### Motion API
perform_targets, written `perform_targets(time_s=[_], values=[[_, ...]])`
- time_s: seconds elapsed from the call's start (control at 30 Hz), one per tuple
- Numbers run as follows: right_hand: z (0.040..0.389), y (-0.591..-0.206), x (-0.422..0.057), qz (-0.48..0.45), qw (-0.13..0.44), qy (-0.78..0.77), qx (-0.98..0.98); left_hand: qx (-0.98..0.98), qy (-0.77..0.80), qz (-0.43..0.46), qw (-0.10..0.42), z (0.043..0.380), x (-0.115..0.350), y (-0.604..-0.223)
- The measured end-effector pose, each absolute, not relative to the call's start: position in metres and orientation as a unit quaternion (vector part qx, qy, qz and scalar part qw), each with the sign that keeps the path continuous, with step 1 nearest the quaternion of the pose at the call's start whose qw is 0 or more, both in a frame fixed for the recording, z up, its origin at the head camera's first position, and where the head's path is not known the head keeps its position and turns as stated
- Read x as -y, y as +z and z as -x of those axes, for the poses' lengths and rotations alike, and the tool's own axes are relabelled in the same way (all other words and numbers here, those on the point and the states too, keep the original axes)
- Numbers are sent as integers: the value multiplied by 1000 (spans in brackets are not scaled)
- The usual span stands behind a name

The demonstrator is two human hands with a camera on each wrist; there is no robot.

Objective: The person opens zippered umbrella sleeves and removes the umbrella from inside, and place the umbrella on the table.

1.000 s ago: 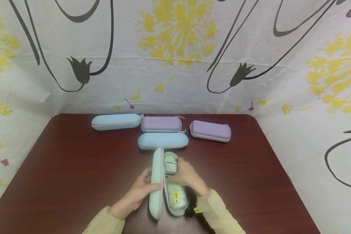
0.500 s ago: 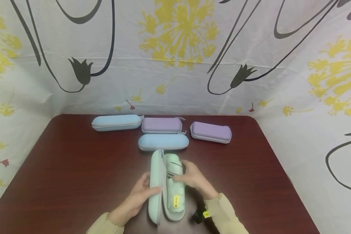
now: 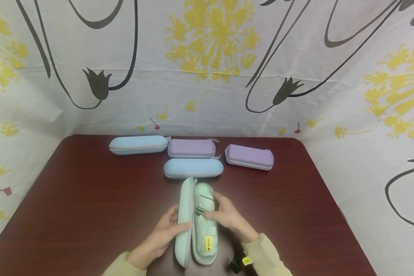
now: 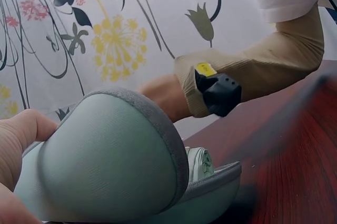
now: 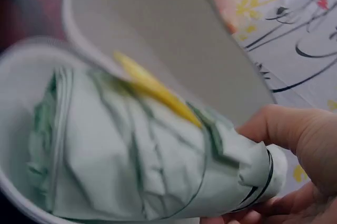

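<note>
A mint green hard case (image 3: 183,237) lies open lengthwise at the front middle of the table, its lid tipped up on the left. My left hand (image 3: 163,232) grips that lid, thumb across its outer face. Inside the lower half (image 4: 218,195) lies a folded mint umbrella (image 3: 206,226) with dark strap lines and a yellow label (image 3: 208,243). Around the umbrella's upper part, my right hand (image 3: 229,217) has its thumb on one side and fingers on the other. In the right wrist view, the right hand (image 5: 310,150) holds the umbrella (image 5: 131,150) near its narrow end.
Behind the open case sits a blue case (image 3: 193,168). Farther back are another blue case (image 3: 138,145), a purple case (image 3: 191,148) and a second purple case (image 3: 249,156) at the right. A patterned cloth (image 3: 214,103) hangs along the table's far edge.
The umbrella has settled straight along the lower half of the case, its strap lines now uncovered. My right hand has shifted slightly right and down; the left still holds the lid.
</note>
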State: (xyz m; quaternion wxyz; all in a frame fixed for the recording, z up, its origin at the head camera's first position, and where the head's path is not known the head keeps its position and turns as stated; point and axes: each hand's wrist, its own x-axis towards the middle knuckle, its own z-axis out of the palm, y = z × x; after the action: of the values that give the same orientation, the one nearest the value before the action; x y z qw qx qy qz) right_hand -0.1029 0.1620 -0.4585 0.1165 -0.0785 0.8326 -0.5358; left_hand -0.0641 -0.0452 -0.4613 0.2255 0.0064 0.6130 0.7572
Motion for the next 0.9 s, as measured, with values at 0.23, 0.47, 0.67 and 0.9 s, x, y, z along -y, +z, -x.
perform_targets(time_s=[0.23,0.47,0.67,0.9], values=[[102,-456,-175,46,134,-671,-727,-629,744,10,224,65,52,-462],[102,-452,-203,10,138,-700,-701,-657,720,28,220,68,76,-461],[97,-450,-234,-48,105,-688,-717,-694,684,50,217,69,110,-463],[88,-452,-274,-96,77,-662,-740,-719,650,84,232,68,166,-467]])
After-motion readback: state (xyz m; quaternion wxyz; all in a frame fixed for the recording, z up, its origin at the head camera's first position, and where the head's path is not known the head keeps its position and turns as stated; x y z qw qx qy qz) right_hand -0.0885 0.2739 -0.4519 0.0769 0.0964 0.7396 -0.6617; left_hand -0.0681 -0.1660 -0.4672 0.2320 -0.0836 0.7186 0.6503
